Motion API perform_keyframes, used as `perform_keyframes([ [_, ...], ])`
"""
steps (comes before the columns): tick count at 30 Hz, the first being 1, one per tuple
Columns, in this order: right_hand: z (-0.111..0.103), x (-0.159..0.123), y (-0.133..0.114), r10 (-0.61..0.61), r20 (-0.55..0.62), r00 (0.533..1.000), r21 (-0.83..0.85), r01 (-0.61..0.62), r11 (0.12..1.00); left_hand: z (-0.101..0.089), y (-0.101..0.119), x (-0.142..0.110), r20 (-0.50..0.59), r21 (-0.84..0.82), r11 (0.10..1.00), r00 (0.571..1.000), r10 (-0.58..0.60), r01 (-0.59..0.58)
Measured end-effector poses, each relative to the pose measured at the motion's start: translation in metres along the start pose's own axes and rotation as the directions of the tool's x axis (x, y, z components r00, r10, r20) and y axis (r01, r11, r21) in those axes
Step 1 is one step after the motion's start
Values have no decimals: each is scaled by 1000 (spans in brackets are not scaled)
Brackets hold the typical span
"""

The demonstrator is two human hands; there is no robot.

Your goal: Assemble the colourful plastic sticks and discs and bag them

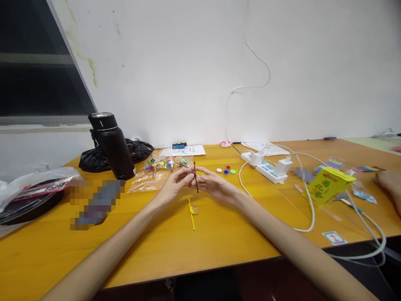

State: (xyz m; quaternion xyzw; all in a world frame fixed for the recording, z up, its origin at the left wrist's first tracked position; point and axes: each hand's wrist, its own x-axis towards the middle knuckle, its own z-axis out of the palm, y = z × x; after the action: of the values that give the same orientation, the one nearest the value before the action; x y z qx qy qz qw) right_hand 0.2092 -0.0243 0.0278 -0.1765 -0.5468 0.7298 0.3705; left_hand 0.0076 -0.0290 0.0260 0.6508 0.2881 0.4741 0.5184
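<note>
My left hand [178, 183] and my right hand [219, 186] meet above the middle of the table, fingers closed on a thin black plastic piece [196, 182] between them. It stands nearly upright, with a small crosspart near its middle that my fingers partly hide. Below my hands, a similar slim yellow plastic piece [192, 217] lies on the table, with a small clear round part [195, 209] at its side. Beyond my left hand lie clear bags of small colourful plastic pieces [156, 163]. Several small round coloured pieces [226, 172] rest past my right hand.
A black bottle [113, 146] stands at left, near a black plastic bag [90, 161] and a blurred-out object [100, 202]. To the right are a white power strip [266, 168], looping white cables [310, 209] and a yellow box [327, 187]. Another person's hand [390, 186] shows at far right.
</note>
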Motion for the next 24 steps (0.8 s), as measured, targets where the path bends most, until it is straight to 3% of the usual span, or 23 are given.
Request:
perform_keyframes([
  [5, 8, 3, 2, 5, -1, 1000, -35, -5, 999, 1, 4, -6, 80, 162, 985, 996, 49, -62],
  [11, 1, 7, 11, 14, -1, 1000, -89, -14, 996, 4, 2, -14, 162, 366, 924, 985, 58, -115],
  [16, -3, 5, 14, 33, 49, 998, -119, -27, 993, -2, -4, -14, 172, 396, 914, 985, 18, -86],
  [20, -10, 7, 13, -30, -31, 999, -145, 25, 989, -6, -17, -11, 150, 396, 914, 988, 30, -88],
  [24, -16, 12, 8, -125, -143, 982, -176, 99, 979, -4, -23, -9, 123, 263, 965, 992, -21, -12],
])
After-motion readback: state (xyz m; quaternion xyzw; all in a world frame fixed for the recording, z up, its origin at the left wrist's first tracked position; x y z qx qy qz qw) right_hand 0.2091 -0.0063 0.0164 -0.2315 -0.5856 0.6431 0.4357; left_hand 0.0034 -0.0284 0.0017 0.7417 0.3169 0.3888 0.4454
